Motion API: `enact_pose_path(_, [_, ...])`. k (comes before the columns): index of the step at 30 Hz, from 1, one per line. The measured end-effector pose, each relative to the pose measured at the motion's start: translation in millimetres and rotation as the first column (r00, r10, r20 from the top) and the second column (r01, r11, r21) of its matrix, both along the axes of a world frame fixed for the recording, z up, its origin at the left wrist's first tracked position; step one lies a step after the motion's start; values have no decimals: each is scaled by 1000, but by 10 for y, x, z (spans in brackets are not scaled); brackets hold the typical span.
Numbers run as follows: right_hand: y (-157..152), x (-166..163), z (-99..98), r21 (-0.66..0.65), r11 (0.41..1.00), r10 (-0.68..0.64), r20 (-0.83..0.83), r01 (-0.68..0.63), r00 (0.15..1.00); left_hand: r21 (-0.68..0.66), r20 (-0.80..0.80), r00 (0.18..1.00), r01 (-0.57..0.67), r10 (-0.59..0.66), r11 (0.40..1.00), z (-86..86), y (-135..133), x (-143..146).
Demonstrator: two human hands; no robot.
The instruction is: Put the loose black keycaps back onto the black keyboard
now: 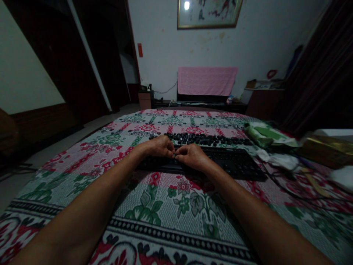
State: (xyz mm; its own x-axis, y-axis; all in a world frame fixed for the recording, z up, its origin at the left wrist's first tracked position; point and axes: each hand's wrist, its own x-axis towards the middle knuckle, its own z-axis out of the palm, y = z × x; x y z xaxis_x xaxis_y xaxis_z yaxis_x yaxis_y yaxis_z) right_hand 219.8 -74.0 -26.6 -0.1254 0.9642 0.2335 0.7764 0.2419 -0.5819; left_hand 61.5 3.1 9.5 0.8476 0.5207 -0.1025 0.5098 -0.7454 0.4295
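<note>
A black keyboard [234, 165] lies crosswise on the patterned cloth in front of me. My left hand [161, 147] and my right hand [191, 156] meet over its left half, fingertips close together. Both are closed in a pinch around a small dark piece [174, 156] that looks like a keycap; the fingers cover most of it, and I cannot tell which hand bears it. Just behind the keyboard, many loose black keycaps [204, 139] lie in a long band.
A flowered cloth [143, 191] covers the surface. To the right lie a green and white packet [268, 134], crumpled white tissue [284, 161], a golden box [325, 149] and a black cable [286, 189]. A pink cloth [206, 81] hangs by the far wall.
</note>
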Motion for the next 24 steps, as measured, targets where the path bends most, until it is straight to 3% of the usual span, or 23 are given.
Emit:
enact_pose_path(14, [-9, -9, -22, 58, 998, -16, 43, 13, 999, -84, 4, 999, -38, 39, 996, -12, 0, -8])
enact_pose_path(24, [-13, -27, -26, 59, 998, -38, 28, 36, 999, -273, 41, 997, -56, 70, 960, -95, 52, -4])
